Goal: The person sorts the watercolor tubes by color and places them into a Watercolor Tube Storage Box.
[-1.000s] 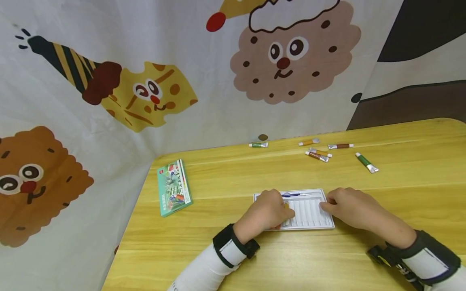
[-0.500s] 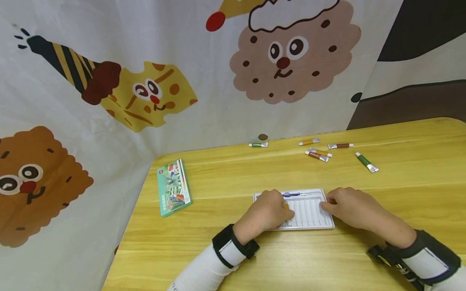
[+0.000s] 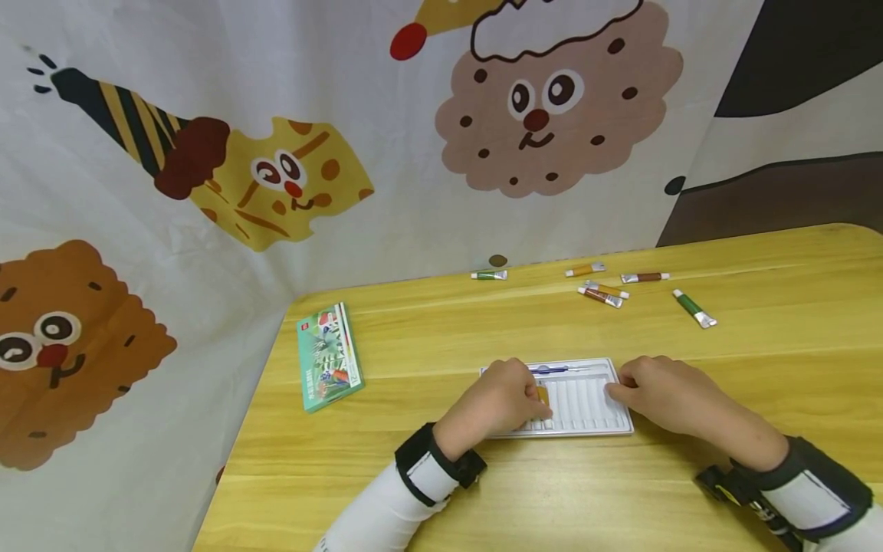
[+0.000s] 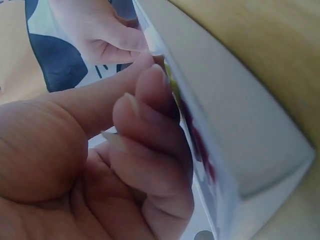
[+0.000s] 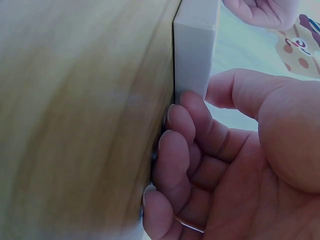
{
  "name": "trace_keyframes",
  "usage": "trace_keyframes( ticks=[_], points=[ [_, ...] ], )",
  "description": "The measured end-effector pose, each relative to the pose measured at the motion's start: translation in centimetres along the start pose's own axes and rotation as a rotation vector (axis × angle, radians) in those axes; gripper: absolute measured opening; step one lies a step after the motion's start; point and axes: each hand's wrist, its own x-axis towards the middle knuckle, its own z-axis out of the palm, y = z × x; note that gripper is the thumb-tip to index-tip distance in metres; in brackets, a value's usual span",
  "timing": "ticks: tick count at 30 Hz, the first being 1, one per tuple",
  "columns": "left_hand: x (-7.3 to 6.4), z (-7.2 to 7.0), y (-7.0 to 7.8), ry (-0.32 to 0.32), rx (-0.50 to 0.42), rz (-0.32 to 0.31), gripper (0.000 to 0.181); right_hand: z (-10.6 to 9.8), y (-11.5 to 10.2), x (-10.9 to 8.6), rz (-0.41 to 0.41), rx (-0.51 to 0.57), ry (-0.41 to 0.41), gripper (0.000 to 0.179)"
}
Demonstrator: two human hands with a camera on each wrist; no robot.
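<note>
A white plastic paint tray [image 3: 600, 432] with narrow slots lies on the table between both hands. My left hand [image 3: 493, 402] bends over its left part, thumb and index finger pinching at the lower end of a yellow paint tube [image 3: 543, 394] in a slot. Dark red tubes [image 4: 201, 145] show in the tray under the curled fingers in the left wrist view; the head view hides them. On the right, my right hand [image 3: 665, 392] grips the tray's edge, thumb on top and fingertips against the side wall [image 5: 194, 62]. A blue-handled brush [image 3: 550, 369] lies in the top groove.
Several paint tubes lie toward the back: a green tube [image 3: 489, 274], another green tube [image 3: 695, 309], a brown tube [image 3: 645, 277] and a yellow tube [image 3: 585, 269]. A teal paint box [image 3: 329, 356] lies at the left. A printed cloth [image 3: 386, 222] hangs behind the table.
My left hand has shifted slightly left, and more of the yellow tube shows beside the thumb. My right hand and the tray stay where they were.
</note>
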Motion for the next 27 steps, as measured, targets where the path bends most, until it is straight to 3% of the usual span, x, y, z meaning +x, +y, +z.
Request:
trace_keyframes(
  ticks=[14, 27],
  points=[
    [0.21, 0.05, -0.4, 0.029, -0.017, 0.051, 0.045, 0.05, -0.02, -0.09, -0.004, -0.004, 0.012, 0.038],
    [0.34, 0.07, -0.26, 0.043, 0.022, 0.042, 0.042, 0.0, -0.02, -0.04, 0.004, -0.002, 0.004, 0.038]
  ],
)
